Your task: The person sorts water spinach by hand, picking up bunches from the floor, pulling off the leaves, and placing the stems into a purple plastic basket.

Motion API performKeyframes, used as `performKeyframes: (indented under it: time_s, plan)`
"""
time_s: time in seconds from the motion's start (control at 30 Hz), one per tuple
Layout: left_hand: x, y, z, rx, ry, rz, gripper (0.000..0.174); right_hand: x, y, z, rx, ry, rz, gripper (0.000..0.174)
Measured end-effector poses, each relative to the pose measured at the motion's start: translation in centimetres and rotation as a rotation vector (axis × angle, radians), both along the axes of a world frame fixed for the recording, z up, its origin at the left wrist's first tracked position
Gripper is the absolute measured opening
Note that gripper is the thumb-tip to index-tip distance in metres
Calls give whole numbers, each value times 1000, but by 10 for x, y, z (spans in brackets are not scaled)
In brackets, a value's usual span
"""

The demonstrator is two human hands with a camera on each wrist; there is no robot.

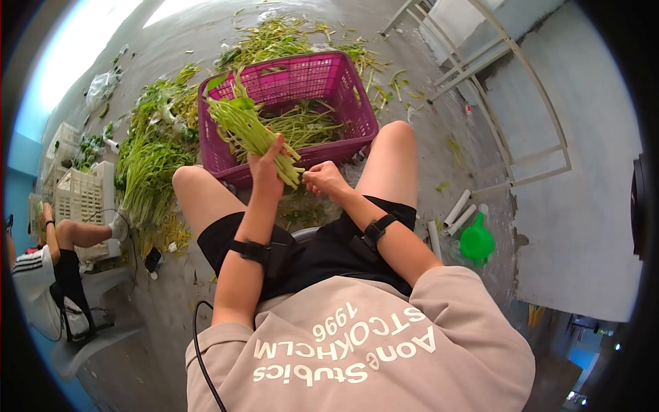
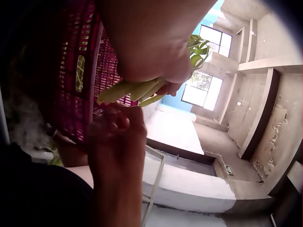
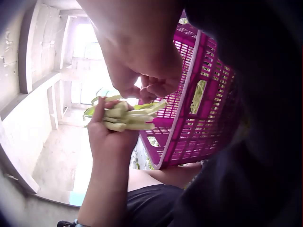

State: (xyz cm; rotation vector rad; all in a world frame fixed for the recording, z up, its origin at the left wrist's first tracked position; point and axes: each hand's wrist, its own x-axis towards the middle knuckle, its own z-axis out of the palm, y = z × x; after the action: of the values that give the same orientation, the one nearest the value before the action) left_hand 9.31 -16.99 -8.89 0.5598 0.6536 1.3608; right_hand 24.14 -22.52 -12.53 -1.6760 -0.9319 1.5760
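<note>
The person sits with bare knees apart over a grey concrete floor (image 1: 439, 123). Just left of the frame's centre in the head view, the left hand (image 1: 264, 175) is wrapped round a bundle of green stems (image 1: 240, 123). It grips them near their pale cut ends. The leafy tops slant up and to the left, over the near edge of the pink basket (image 1: 302, 77).

The right hand (image 1: 322, 180) sits just right of the cut ends, at the middle of the frame. Its fingers are curled and close against the stems. In the right wrist view the fingertips (image 3: 154, 89) lie right at the top stem ends (image 3: 130, 118), but I cannot tell whether they pinch one.

The slatted basket stands on the floor between the knees, in the upper middle of the frame. Loose greens (image 1: 302, 123) lie inside it.

A long heap of greens (image 1: 147, 165) covers the floor on the left, and more is scattered beyond the basket. White crates (image 1: 81, 196) stand at the left edge, and another seated person (image 1: 41, 275) shows at the lower left. At the right, white pipes (image 1: 458, 208) lie beside a green watering can (image 1: 476, 242). A white metal frame (image 1: 541, 96) runs along the wall at the upper right.
</note>
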Motion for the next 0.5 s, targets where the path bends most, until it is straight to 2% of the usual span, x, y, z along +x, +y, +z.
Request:
performKeyframes:
  time_s: [0.1,0.13,0.17,0.2,0.23,0.3,0.37,0.43,0.5]
  plan:
    - [-9,3,2,0,89,-65,37,3,-1,9,127,47,47,20]
    - [-10,3,2,-21,100,-109,38,7,-1,5,166,35,67,27]
    - [-13,2,2,-42,114,-150,38,11,0,2,162,33,78,27]
    - [-8,1,2,-84,76,-101,31,14,2,-1,223,-13,58,30]
    - [-8,1,1,-84,77,-95,31,15,5,0,287,-59,35,33]
    - [-6,0,0,-124,103,-141,25,14,9,2,318,-70,-44,30]
    - [-3,-3,5,-128,114,-144,22,12,9,23,258,142,-150,25]
    - [-2,-5,7,-111,146,-187,21,8,6,29,261,208,-140,23]
    - [-1,-5,3,-135,147,-182,21,5,4,36,297,186,-43,23]
